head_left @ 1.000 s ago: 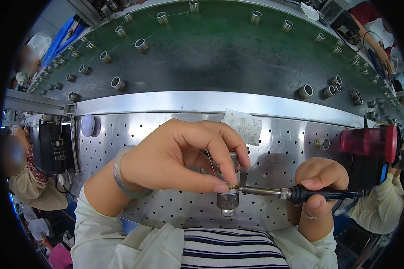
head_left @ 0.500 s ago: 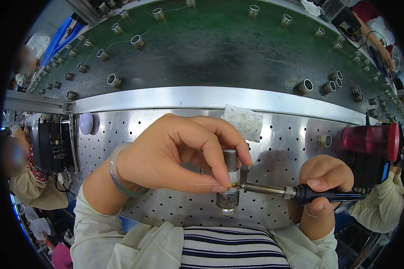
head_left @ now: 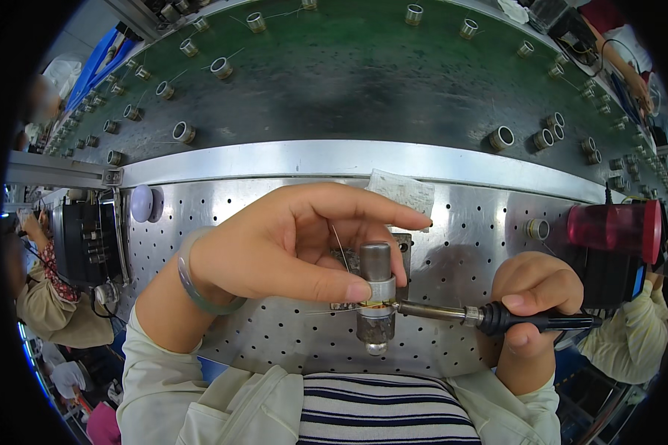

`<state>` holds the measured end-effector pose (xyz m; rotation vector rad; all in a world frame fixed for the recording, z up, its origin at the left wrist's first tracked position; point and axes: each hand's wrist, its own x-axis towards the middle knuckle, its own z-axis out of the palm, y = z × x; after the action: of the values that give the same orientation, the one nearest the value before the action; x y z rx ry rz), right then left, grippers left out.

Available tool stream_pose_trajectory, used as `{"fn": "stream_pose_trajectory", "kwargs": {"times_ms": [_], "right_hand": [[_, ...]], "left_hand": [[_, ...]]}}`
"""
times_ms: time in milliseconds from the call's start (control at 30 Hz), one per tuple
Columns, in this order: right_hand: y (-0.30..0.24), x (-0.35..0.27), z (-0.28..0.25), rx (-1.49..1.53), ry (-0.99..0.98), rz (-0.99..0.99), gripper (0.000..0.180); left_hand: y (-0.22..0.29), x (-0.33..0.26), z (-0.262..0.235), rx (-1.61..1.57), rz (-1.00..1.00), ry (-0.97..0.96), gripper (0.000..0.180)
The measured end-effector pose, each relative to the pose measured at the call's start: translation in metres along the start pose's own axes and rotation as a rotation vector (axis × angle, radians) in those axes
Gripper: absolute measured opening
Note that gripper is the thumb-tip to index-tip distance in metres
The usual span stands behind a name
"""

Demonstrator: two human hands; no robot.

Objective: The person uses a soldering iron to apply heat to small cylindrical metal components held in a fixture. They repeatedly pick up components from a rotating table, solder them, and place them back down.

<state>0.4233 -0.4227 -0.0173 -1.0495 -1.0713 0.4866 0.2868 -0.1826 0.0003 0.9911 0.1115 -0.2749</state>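
My right hand [head_left: 538, 293] grips a soldering iron [head_left: 438, 313] by its black handle. The iron's tip meets the yellow-banded part of an upright metal cylinder [head_left: 376, 285], which has a grey top, a bright ring around its middle and a rounded shiny end. Thumb and a bent finger of my left hand [head_left: 297, 252] close around the ring from the left, while the index finger stretches out above the cylinder. A thin wire [head_left: 337, 236] slants up by the left palm, and fine wire ends stick out left of the yellow band. The left palm is hidden.
Small metal rings [head_left: 502, 137] stand on the green belt [head_left: 326, 89] beyond a metal rail. On the perforated bench [head_left: 453, 259] are a whitish pad [head_left: 401, 191], a lilac knob [head_left: 142, 203] and a loose ring [head_left: 536, 229]. A pink container [head_left: 614, 231] stands at right. Other people sit at both sides.
My left index finger has lifted off and straightened to the right, and the thumb now lies on the ring. A slanting wire shows by the palm. The soldering iron has barely moved.
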Motion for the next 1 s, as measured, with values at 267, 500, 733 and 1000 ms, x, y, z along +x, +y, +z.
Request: {"fn": "stream_pose_trajectory", "kwargs": {"times_ms": [267, 500, 733, 1000], "right_hand": [[0.0, 0.002, -0.003, -0.016, -0.036, -0.018, 0.027], [-0.002, 0.003, -0.006, -0.059, -0.052, -0.057, 0.026], [0.002, -0.001, -0.008, 0.05, 0.013, -0.067, 0.025], [0.003, -0.001, -0.006, 0.083, 0.012, -0.028, 0.029]], "left_hand": [[0.004, -0.001, 0.01, 0.059, 0.041, 0.015, 0.068], [0.001, 0.003, 0.004, -0.023, -0.049, -0.009, 0.073], [-0.009, 0.009, -0.009, -0.076, -0.023, -0.089, 0.079], [-0.005, 0.007, -0.007, -0.06, -0.113, -0.017, 0.078]]}}
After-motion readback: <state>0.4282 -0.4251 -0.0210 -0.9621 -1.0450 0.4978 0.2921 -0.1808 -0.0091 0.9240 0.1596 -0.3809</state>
